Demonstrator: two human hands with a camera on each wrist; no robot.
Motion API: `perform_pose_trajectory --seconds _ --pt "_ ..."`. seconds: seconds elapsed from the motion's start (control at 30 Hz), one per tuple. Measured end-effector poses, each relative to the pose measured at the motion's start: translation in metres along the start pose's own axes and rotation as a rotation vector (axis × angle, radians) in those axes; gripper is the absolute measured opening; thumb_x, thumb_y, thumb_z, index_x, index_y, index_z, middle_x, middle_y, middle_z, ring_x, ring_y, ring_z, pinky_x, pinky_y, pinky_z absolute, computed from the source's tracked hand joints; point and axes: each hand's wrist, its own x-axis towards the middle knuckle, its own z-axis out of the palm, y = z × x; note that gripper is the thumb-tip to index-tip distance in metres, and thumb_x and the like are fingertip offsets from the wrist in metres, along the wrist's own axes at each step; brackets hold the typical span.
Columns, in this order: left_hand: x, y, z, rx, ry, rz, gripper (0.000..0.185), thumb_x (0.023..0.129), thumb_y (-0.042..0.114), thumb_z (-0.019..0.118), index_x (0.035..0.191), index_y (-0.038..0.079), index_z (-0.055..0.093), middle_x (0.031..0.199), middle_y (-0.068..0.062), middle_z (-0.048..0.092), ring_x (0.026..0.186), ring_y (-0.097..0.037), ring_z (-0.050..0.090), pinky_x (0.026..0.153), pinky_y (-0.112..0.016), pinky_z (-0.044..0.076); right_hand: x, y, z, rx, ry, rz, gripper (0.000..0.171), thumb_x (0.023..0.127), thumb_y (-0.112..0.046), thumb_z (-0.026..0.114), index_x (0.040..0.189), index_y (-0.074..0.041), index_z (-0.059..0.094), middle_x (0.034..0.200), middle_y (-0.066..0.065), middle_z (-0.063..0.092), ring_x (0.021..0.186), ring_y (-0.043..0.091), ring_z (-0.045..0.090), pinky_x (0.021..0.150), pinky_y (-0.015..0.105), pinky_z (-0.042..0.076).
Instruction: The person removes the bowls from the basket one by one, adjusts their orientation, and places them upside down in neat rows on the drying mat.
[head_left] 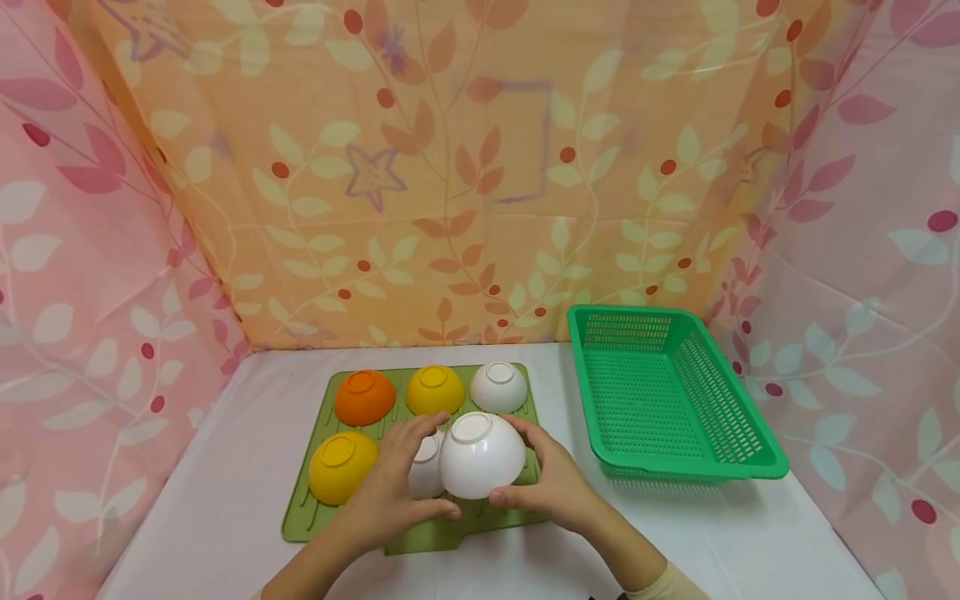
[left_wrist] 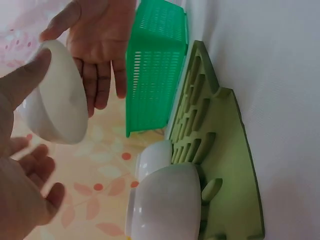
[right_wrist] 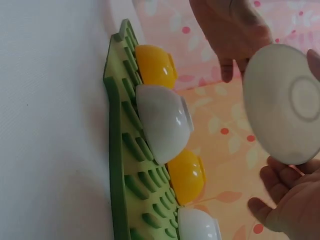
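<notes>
A white bowl [head_left: 482, 455], bottom up, is lifted just above the green ribbed mat [head_left: 300, 521]. My left hand [head_left: 388, 487] grips its left side, with fingers over the top and thumb below. From the right my right hand [head_left: 557, 485] grips it, thumb under the rim. In the left wrist view the bowl [left_wrist: 55, 102] hangs between my left hand [left_wrist: 20, 165] and my right hand [left_wrist: 100, 45]. The right wrist view shows its base ring [right_wrist: 282, 102] above my right hand [right_wrist: 295, 212]. A second white bowl [head_left: 426, 471] stands upside down on the mat, partly hidden.
More upturned bowls sit on the mat: orange [head_left: 364, 397], yellow [head_left: 435, 389] and white [head_left: 498, 387] at the back, yellow [head_left: 341, 467] front left. A green slotted basket [head_left: 667, 392] stands to the right on the white table [head_left: 750, 550]. Patterned cloth walls enclose three sides.
</notes>
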Motion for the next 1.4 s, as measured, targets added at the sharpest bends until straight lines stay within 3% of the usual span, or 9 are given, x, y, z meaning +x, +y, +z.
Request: perform_pose_trajectory --seconds 0.13,0.27,0.37,0.53,0.73,0.87,1.1,1.27,1.4 --pt "0.001 0.0 -0.004 -0.186 -0.063 -0.137 0.101 0.068 0.045 0.093 0.154 0.03 0.042 0.145 0.011 0.051 0.129 -0.019 0.049 0.1 -0.045 0.048 -0.001 -0.001 0.0 0.079 -0.023 -0.091 0.094 0.075 -0.02 0.092 0.154 -0.025 0.042 0.149 -0.002 0.052 0.139 0.025 0.045 0.115 0.062 0.026" --pt "0.001 0.0 -0.006 -0.26 -0.091 -0.171 0.09 0.072 0.039 0.093 0.15 0.034 0.048 0.136 0.012 0.057 0.125 -0.016 0.051 0.099 -0.04 0.046 -0.003 -0.001 0.002 0.123 -0.064 -0.145 0.097 0.076 -0.017 0.092 0.156 -0.025 0.038 0.154 0.001 0.048 0.143 0.024 0.041 0.119 0.052 0.028" --pt "0.001 0.0 -0.007 -0.267 -0.096 -0.179 0.087 0.072 0.039 0.093 0.146 0.043 0.048 0.134 0.016 0.057 0.124 -0.012 0.05 0.099 -0.04 0.045 -0.002 -0.001 0.003 0.136 -0.091 -0.157 0.099 0.077 -0.015 0.091 0.158 -0.025 0.034 0.155 0.001 0.046 0.144 0.022 0.04 0.119 0.052 0.027" --pt "0.0 -0.002 -0.005 -0.259 -0.08 -0.175 0.086 0.072 0.038 0.093 0.146 0.041 0.049 0.134 0.015 0.057 0.123 -0.013 0.05 0.099 -0.041 0.045 -0.002 0.0 0.002 0.103 -0.108 -0.127 0.103 0.077 -0.015 0.091 0.16 -0.024 0.03 0.16 -0.004 0.04 0.146 0.024 0.036 0.116 0.066 0.021" --pt "-0.001 -0.004 -0.001 -0.225 -0.025 -0.176 0.089 0.069 0.042 0.094 0.146 0.037 0.049 0.133 0.012 0.055 0.124 -0.014 0.048 0.099 -0.047 0.046 -0.002 0.0 -0.001 -0.059 0.005 -0.102 0.102 0.07 -0.026 0.097 0.154 -0.028 0.038 0.159 -0.002 0.042 0.144 0.034 0.037 0.113 0.07 0.025" --pt "0.001 -0.006 0.001 -0.193 0.001 -0.189 0.091 0.066 0.049 0.093 0.145 0.038 0.05 0.135 0.014 0.055 0.127 -0.016 0.048 0.101 -0.052 0.045 0.0 0.0 -0.001 -0.093 0.045 -0.102 0.099 0.068 -0.031 0.098 0.15 -0.032 0.042 0.154 -0.002 0.046 0.144 0.03 0.038 0.114 0.069 0.025" --pt "0.008 -0.011 0.006 -0.11 0.011 -0.247 0.09 0.062 0.052 0.094 0.141 0.038 0.054 0.142 0.016 0.054 0.134 -0.019 0.044 0.109 -0.062 0.04 0.004 0.004 -0.003 -0.142 0.071 -0.09 0.095 0.067 -0.037 0.097 0.148 -0.027 0.049 0.152 -0.008 0.046 0.145 0.022 0.038 0.113 0.069 0.029" --pt "0.022 -0.013 0.013 -0.071 -0.013 -0.269 0.089 0.061 0.052 0.095 0.14 0.036 0.057 0.138 0.014 0.057 0.131 -0.018 0.045 0.106 -0.058 0.043 0.008 0.013 -0.012 -0.215 0.078 -0.105 0.092 0.069 -0.037 0.096 0.147 -0.028 0.049 0.152 -0.004 0.047 0.144 0.026 0.04 0.113 0.067 0.031" --pt "0.04 -0.017 0.018 0.002 -0.04 -0.227 0.089 0.062 0.049 0.096 0.14 0.027 0.059 0.139 0.006 0.059 0.131 -0.024 0.046 0.105 -0.059 0.044 0.013 0.023 -0.021 -0.235 0.092 -0.075 0.09 0.069 -0.037 0.096 0.146 -0.03 0.049 0.151 -0.003 0.047 0.144 0.027 0.041 0.114 0.065 0.032"
